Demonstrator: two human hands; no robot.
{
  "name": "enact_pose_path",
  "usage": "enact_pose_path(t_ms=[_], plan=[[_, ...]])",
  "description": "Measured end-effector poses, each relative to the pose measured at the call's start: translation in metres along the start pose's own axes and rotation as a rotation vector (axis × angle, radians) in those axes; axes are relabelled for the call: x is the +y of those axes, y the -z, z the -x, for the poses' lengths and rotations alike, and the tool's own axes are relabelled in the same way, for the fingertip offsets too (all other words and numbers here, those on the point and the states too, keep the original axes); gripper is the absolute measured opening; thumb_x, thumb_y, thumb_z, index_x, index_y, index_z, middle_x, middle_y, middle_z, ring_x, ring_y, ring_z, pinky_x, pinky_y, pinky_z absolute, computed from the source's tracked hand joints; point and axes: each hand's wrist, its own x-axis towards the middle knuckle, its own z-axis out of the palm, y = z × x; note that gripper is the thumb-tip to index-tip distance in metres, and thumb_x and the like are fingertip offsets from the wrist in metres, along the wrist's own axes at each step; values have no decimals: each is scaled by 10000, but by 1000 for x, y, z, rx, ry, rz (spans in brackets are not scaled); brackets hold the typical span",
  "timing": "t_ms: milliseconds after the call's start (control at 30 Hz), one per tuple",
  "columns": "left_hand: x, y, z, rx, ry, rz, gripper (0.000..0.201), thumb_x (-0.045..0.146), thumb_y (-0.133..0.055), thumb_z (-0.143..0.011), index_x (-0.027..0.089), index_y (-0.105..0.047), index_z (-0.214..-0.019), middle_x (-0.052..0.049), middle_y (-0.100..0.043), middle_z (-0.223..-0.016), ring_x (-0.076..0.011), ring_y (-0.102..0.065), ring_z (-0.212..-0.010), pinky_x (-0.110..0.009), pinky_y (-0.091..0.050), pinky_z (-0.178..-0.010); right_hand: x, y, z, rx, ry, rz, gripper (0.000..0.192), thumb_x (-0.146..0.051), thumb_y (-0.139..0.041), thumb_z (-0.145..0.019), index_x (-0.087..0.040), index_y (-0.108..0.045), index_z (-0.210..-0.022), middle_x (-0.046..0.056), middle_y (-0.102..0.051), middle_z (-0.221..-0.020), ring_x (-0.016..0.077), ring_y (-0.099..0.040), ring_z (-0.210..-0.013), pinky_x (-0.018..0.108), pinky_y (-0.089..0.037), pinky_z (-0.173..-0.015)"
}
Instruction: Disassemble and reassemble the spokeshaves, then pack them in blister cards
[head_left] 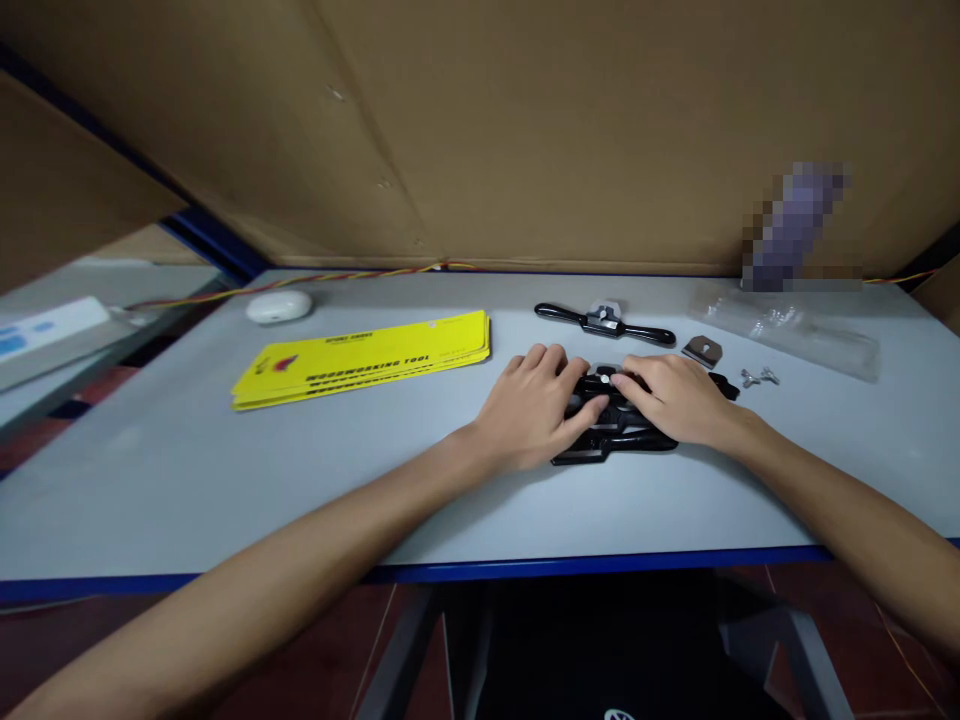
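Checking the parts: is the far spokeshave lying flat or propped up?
Flat: the spokeshave lies on the table, both handles resting down, apart from both hands.

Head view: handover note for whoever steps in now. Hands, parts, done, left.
Left hand and right hand both rest on the black spokeshave lying flat on the table; grip unclear.
A second spokeshave lies behind it, looking assembled.
Loose to the right: a metal blade plate, two small screws, a clear bag.
Yellow boxes lie left.
Left: blade plate and screws not yet fitted.
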Motion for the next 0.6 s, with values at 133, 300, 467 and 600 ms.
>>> enact_pose_path(t_ms=[133,300,467,600], plan=[[-6,3,-9,-8,7,31,438,451,-361,-1060,153,-679,-1093,-119,-664,-993,-297,-587,-942,-448,-494,-856,2,3,0,-1,-6,-70,315,-351,-471,-1047,-200,-668,-853,37,-653,-748,175,-517,-685,326,-293,-653],[-7,4,-10,5,6,-10,394,388,-376,-1075,169,-698,-1015,-108,-690,-952,-269,-611,-892,-390,-468,-767,6,5,0,28,68,-98,215,-367,-568,-966,-206,-683,-881,33,-645,-705,181,-515,-659,337,-324,-657],[-12,0,-10,18,4,80,373,367,-394,-1062,167,-706,-1019,-114,-691,-963,-279,-601,-914,-402,-478,-786,8,7,0,9,93,-134,239,-435,-621,-910,-209,-653,-840,16,-618,-683,160,-491,-621,332,-330,-623],[-16,-2,-12,26,-47,184,383,353,-371,-1054,156,-699,-1054,-122,-677,-1010,-277,-589,-924,-444,-494,-875,10,6,-1,3,75,-156,263,-453,-619,-927,-208,-660,-842,22,-633,-693,160,-503,-623,332,-333,-626]])
